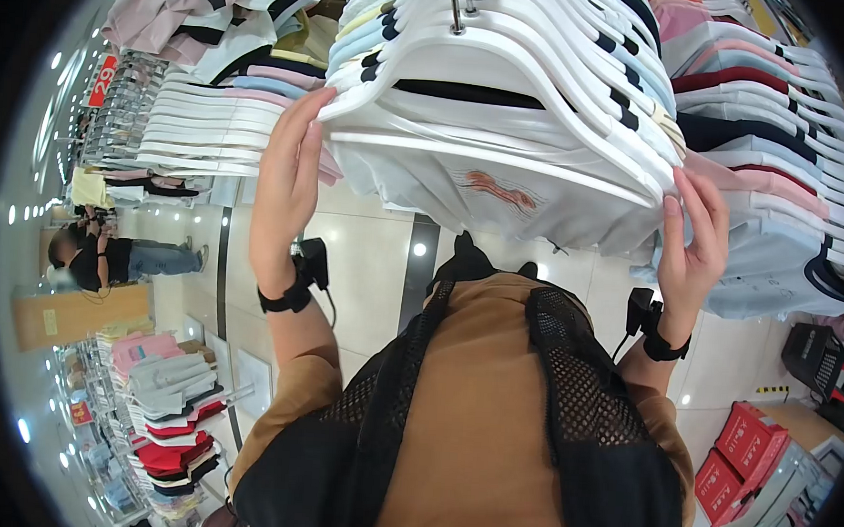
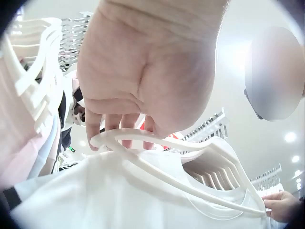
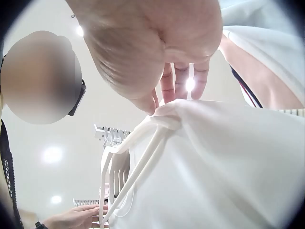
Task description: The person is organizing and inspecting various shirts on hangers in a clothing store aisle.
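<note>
A white shirt [image 1: 427,173] with an orange print hangs on a white hanger [image 1: 547,70] at the front of a packed row. At the hanger's left end, my left hand [image 1: 288,185] pinches the shoulder between thumb and fingers; in the left wrist view the left hand [image 2: 147,71] has its fingers behind the hanger end [image 2: 114,138]. My right hand [image 1: 695,240] pinches the opposite shoulder; the right wrist view shows the right hand [image 3: 162,52] with thumb and fingertips at the white cloth [image 3: 214,157]. The fingertips are partly hidden behind the cloth.
Racks of hanging shirts stand on the left [image 1: 205,128] and right [image 1: 762,157]. Lower left is another clothes rack [image 1: 162,393]. Red boxes [image 1: 751,443] and a black basket [image 1: 813,356] sit at the right. A person [image 1: 107,257] is at the far left.
</note>
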### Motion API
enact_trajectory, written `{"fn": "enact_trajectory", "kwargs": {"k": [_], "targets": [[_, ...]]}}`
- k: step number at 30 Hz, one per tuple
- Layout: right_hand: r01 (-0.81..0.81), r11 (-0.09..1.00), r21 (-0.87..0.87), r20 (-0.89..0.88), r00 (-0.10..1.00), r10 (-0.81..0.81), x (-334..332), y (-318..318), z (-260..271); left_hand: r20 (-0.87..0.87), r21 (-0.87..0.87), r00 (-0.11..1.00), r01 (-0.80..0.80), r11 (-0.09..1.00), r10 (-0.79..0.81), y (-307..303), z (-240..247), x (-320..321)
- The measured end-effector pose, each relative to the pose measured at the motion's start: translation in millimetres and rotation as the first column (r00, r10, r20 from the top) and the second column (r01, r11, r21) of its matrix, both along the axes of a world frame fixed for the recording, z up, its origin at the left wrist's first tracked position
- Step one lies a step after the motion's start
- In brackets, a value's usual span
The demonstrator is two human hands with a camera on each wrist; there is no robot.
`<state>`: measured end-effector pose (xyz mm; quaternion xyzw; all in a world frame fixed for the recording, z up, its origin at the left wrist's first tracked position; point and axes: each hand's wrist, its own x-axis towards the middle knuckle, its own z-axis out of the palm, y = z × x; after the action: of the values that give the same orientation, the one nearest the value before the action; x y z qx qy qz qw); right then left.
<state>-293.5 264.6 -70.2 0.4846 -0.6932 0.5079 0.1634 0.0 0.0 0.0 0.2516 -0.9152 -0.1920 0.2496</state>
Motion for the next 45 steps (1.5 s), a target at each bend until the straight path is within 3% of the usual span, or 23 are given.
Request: {"fn": "enact_trajectory", "kwargs": {"k": [2, 6, 8, 9, 12, 19, 20, 23, 28, 32, 36, 38, 45], "targets": [[-0.011, 1.000, -0.020, 0.063, 0.998, 0.012, 5.0, 1.3, -1.2, -0.142, 0.054, 0.985, -0.093, 0.994, 0.100, 5.2, -7.8, 2.1], [0.010, 1.000, -0.029, 0.002, 1.000, -0.010, -1.0, 3.0, 5.2, -0.250, 0.015, 0.962, -0.109, 0.994, 0.109, 15.4, -26.4, -9.1], [-0.009, 0.999, -0.038, 0.065, 0.998, 0.012, 0.3, 2.1, 6.5, -0.342, 0.071, 0.934, -0.086, 0.994, 0.105, 16.3, -27.2, -10.7], [-0.004, 0.999, -0.037, 0.063, 0.998, 0.007, 0.1, 2.1, 7.6, -0.343, 0.072, 0.934, -0.081, 0.994, 0.100, 15.6, -25.2, -9.7], [-0.017, 1.000, -0.024, 0.093, 0.996, 0.019, -2.5, 3.1, 10.6, -0.323, 0.355, 0.924, -0.081, 0.932, 0.203, 7.3, -14.2, -3.0], [-0.154, 0.988, -0.016, 0.208, 0.966, 0.154, -20.6, 0.6, 12.9, -0.115, 0.499, 0.984, -0.062, 0.864, 0.137, -16.0, 14.1, 1.2], [-0.199, 0.980, -0.030, 0.209, 0.957, 0.201, -23.7, 0.0, 12.1, -0.090, 0.583, 0.991, -0.031, 0.812, 0.103, -17.6, 21.5, -0.2], [-0.241, 0.969, -0.046, 0.255, 0.936, 0.245, -28.7, 0.4, 11.9, 0.002, 0.543, 1.000, 0.025, 0.839, -0.031, -22.8, 34.0, -4.6], [-0.286, 0.957, -0.057, 0.377, 0.881, 0.285, -36.1, 4.1, 10.5, 0.154, 0.616, 0.987, -0.067, 0.785, -0.037, -26.6, 50.3, -13.4], [-0.315, 0.948, -0.041, 0.486, 0.823, 0.294, -39.1, 5.5, 8.2, 0.075, 0.571, 0.996, 0.000, 0.821, -0.052, -27.9, 40.0, -19.4], [-0.329, 0.944, -0.020, 0.468, 0.831, 0.300, -37.5, 7.6, 12.1, -0.008, 0.542, 1.000, 0.014, 0.841, -0.012, -24.8, 35.2, -24.8], [-0.281, 0.959, 0.026, 0.376, 0.892, 0.251, -35.7, 5.9, 14.9, 0.062, 0.240, 0.986, 0.137, 0.961, -0.156, -31.0, 34.9, -24.5], [-0.276, 0.959, 0.068, 0.219, 0.942, 0.256, -30.1, 2.7, 23.6, 0.053, 0.290, 0.981, 0.162, 0.943, -0.185, -18.8, 48.4, -37.7]]}}
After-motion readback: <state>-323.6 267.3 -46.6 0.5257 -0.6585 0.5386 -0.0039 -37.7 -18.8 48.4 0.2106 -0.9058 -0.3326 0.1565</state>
